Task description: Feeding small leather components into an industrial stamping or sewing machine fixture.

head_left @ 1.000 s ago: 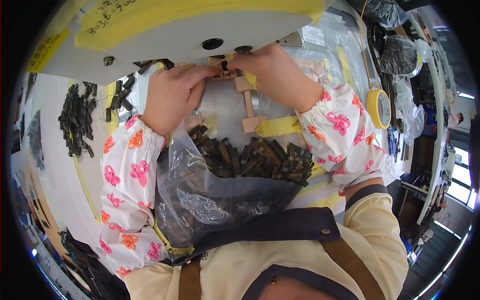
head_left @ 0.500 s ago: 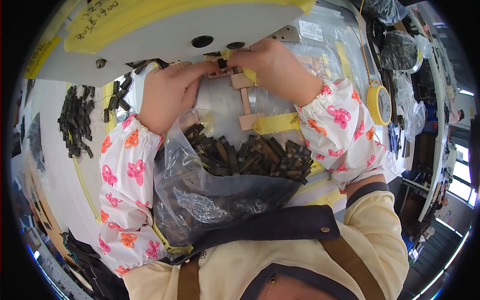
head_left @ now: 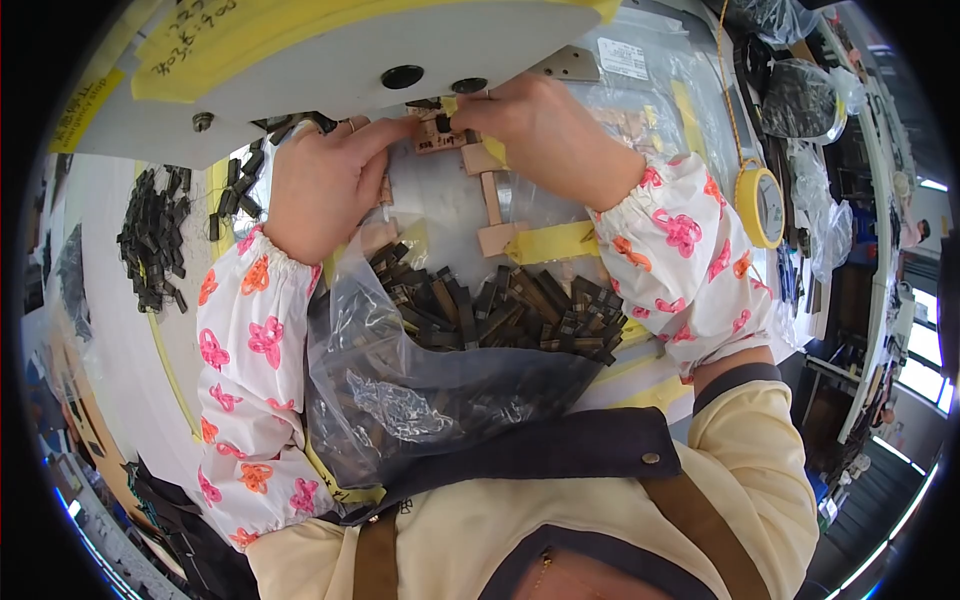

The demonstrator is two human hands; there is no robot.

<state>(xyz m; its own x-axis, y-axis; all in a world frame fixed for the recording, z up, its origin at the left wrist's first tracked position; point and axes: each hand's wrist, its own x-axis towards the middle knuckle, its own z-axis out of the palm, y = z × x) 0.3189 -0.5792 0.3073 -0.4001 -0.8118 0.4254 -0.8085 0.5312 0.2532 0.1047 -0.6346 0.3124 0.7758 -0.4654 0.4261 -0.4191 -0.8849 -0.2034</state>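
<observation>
My left hand (head_left: pixel 325 185) and my right hand (head_left: pixel 540 125) meet under the white machine head (head_left: pixel 360 50), fingertips pinching a small dark part on a light wooden jig (head_left: pixel 445 135). The jig's wooden stem (head_left: pixel 492 205) runs down toward me over a shiny metal plate (head_left: pixel 440 205). Below my wrists an open clear plastic bag (head_left: pixel 400 390) holds several small dark brown parts (head_left: pixel 500 310). Both forearms wear white sleeves with pink and orange flowers. Exactly which fingers hold the part is hidden by the hands.
A heap of black parts (head_left: pixel 150 240) lies on the white table at the left, more of them (head_left: pixel 235 180) beside my left hand. A yellow tape measure (head_left: pixel 760 205) hangs at the right. Yellow tape strips (head_left: pixel 555 240) cross the bench. Bagged goods (head_left: pixel 800 95) crowd the far right.
Both hands have shifted slightly up toward the machine head, staying together on the jig. The bag and heaps have not moved.
</observation>
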